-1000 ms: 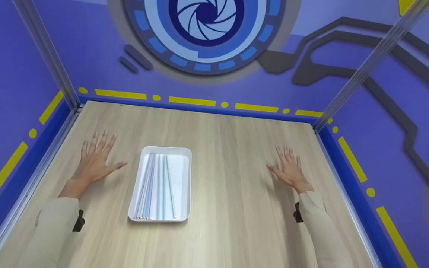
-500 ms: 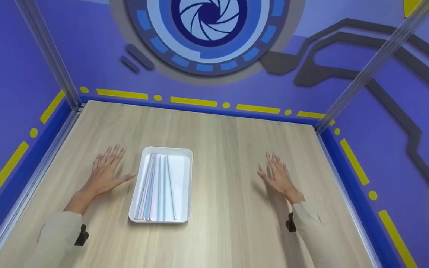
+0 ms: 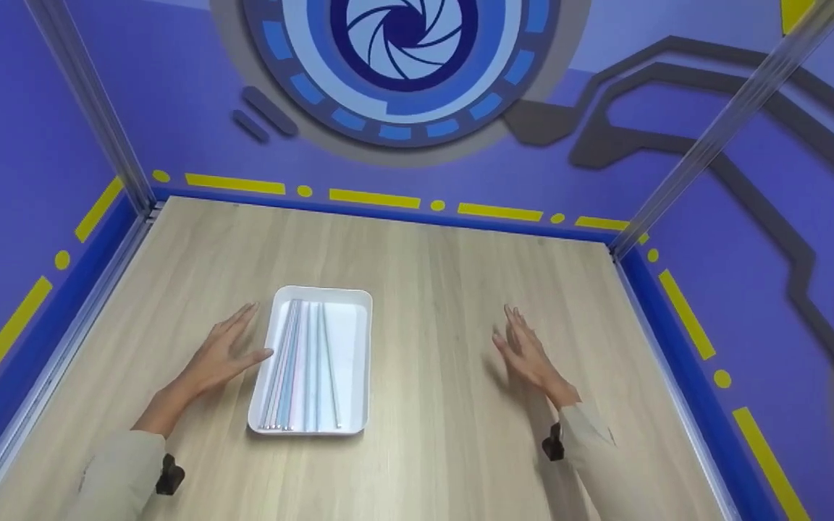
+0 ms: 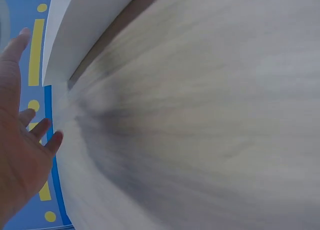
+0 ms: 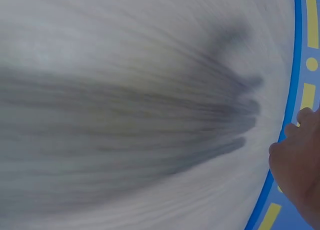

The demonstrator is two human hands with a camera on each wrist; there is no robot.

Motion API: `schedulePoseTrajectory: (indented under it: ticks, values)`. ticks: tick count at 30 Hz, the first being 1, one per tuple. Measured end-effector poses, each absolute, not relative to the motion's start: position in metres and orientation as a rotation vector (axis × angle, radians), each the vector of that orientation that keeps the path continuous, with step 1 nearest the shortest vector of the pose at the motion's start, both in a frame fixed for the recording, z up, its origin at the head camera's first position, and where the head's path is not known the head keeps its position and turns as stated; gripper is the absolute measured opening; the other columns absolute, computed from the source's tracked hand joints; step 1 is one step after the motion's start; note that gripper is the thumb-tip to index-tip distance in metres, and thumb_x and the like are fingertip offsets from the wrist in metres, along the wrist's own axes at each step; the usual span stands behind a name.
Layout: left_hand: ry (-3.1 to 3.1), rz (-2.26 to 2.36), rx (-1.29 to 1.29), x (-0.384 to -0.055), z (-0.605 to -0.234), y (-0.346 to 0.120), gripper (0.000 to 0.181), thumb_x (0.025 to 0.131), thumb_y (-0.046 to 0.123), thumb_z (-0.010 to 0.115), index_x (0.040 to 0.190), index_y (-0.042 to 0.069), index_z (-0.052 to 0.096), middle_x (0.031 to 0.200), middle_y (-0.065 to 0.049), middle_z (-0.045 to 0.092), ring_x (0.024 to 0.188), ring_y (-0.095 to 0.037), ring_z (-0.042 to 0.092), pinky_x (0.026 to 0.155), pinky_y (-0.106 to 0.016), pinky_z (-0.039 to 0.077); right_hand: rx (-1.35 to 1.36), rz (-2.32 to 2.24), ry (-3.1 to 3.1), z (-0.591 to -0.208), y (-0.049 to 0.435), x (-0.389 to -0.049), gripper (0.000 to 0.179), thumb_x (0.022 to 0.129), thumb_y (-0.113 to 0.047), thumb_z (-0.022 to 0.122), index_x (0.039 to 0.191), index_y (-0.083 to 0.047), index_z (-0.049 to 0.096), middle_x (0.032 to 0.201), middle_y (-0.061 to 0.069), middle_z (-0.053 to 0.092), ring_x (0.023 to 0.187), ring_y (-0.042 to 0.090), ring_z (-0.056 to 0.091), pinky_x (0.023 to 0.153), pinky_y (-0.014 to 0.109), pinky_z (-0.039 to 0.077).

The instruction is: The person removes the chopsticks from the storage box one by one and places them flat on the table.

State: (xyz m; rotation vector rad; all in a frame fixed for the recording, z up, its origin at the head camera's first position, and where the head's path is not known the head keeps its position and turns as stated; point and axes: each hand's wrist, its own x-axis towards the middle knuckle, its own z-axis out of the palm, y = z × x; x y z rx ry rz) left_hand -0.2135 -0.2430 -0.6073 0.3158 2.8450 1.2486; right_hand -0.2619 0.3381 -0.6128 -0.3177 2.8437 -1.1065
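Head view: thumb and fingers apart on your left hand (image 3: 218,356), white tray (image 3: 353,354) of thin rods (image 3: 311,369) right beside it at 3 o'clock; right hand (image 3: 530,357), also apart, has it at 9.

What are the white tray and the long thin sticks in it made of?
The white tray looks like smooth, slightly glossy plastic: even colour, rounded corners, thin moulded rim. The thin sticks look hard and shiny, with pale tints and glinting ends; maybe coated metal or plastic, but they're too small to tell.
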Motion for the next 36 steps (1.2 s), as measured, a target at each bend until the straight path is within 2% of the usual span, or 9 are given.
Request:
schedulePoseTrajectory:
  ticks: [2, 4, 8, 12, 14, 16, 21, 26, 36]
  values:
    - [2.750, 1.359, 0.300, -0.212, -0.609, -0.242, 0.086, 0.096, 0.043, 0.069, 0.163, 0.013, 0.024, 0.169, -0.021, 0.021, 0.151, -0.052, 0.024, 0.119, -0.074, 0.023, -0.303, -1.133, 2.816, -0.613, 0.336, -0.261, 0.072, 0.107, -0.041, 0.047, 0.165, -0.017, 0.013, 0.172, 0.020, 0.007, 0.159, 0.042, 0.006, 0.127, 0.066, 0.004]
    - [2.681, 1.445, 0.297, -0.210, -0.611, -0.242, 0.083, 0.097, 0.039, 0.069, 0.163, 0.012, 0.026, 0.166, -0.024, 0.027, 0.147, -0.053, 0.032, 0.118, -0.070, 0.031, -0.297, -1.163, 2.790, -0.612, 0.335, -0.261, 0.071, 0.107, -0.041, 0.047, 0.165, -0.018, 0.014, 0.172, 0.020, 0.007, 0.159, 0.041, 0.006, 0.127, 0.067, 0.004]
    - [2.622, 1.521, 0.275, -0.208, -0.615, -0.242, 0.076, 0.098, 0.033, 0.069, 0.160, 0.008, 0.032, 0.157, -0.028, 0.041, 0.133, -0.050, 0.053, 0.106, -0.059, 0.050, -0.327, -1.170, 2.763, -0.613, 0.333, -0.261, 0.074, 0.105, -0.038, 0.054, 0.165, -0.016, 0.017, 0.171, 0.021, 0.011, 0.158, 0.041, 0.010, 0.126, 0.067, 0.009]
    - [2.533, 1.592, 0.224, -0.206, -0.617, -0.242, 0.071, 0.099, 0.029, 0.069, 0.158, 0.006, 0.036, 0.154, -0.028, 0.046, 0.127, -0.045, 0.057, 0.094, -0.043, 0.060, -0.318, -1.183, 2.725, -0.613, 0.331, -0.260, 0.078, 0.103, -0.036, 0.060, 0.165, -0.015, 0.017, 0.171, 0.019, 0.014, 0.157, 0.040, 0.016, 0.127, 0.065, 0.013]
    - [2.483, 1.624, 0.187, -0.205, -0.618, -0.242, 0.070, 0.099, 0.028, 0.069, 0.158, 0.007, 0.037, 0.154, -0.027, 0.046, 0.127, -0.043, 0.057, 0.089, -0.036, 0.062, -0.283, -1.231, 2.696, -0.612, 0.330, -0.259, 0.078, 0.103, -0.035, 0.060, 0.165, -0.016, 0.017, 0.171, 0.017, 0.016, 0.156, 0.040, 0.020, 0.127, 0.064, 0.016]
    - [2.429, 1.654, 0.165, -0.205, -0.619, -0.241, 0.070, 0.100, 0.027, 0.068, 0.158, 0.008, 0.036, 0.154, -0.028, 0.046, 0.129, -0.043, 0.055, 0.090, -0.034, 0.062, -0.261, -1.294, 2.671, -0.611, 0.330, -0.259, 0.077, 0.103, -0.034, 0.061, 0.165, -0.015, 0.018, 0.169, 0.018, 0.019, 0.155, 0.041, 0.025, 0.126, 0.063, 0.020]
    - [2.329, 1.706, 0.137, -0.206, -0.620, -0.239, 0.070, 0.100, 0.026, 0.067, 0.159, 0.009, 0.034, 0.154, -0.030, 0.045, 0.134, -0.043, 0.051, 0.096, -0.038, 0.061, -0.221, -1.473, 2.595, -0.611, 0.330, -0.260, 0.073, 0.103, -0.028, 0.063, 0.163, -0.011, 0.025, 0.165, 0.024, 0.027, 0.152, 0.042, 0.031, 0.125, 0.060, 0.026]
    - [2.275, 1.734, 0.161, -0.207, -0.621, -0.237, 0.069, 0.100, 0.025, 0.067, 0.159, 0.008, 0.035, 0.154, -0.031, 0.044, 0.135, -0.045, 0.051, 0.097, -0.041, 0.060, -0.161, -1.571, 2.530, -0.612, 0.334, -0.259, 0.066, 0.103, -0.027, 0.062, 0.160, -0.009, 0.033, 0.162, 0.023, 0.037, 0.150, 0.041, 0.036, 0.125, 0.057, 0.028]
    - [2.206, 1.812, 0.197, -0.211, -0.629, -0.239, 0.065, 0.098, 0.010, 0.067, 0.156, 0.004, 0.039, 0.148, -0.034, 0.048, 0.132, -0.048, 0.053, 0.088, -0.031, 0.062, -0.095, -1.646, 2.460, -0.613, 0.336, -0.256, 0.059, 0.105, -0.027, 0.059, 0.157, -0.008, 0.040, 0.160, 0.022, 0.042, 0.149, 0.039, 0.039, 0.126, 0.058, 0.027]
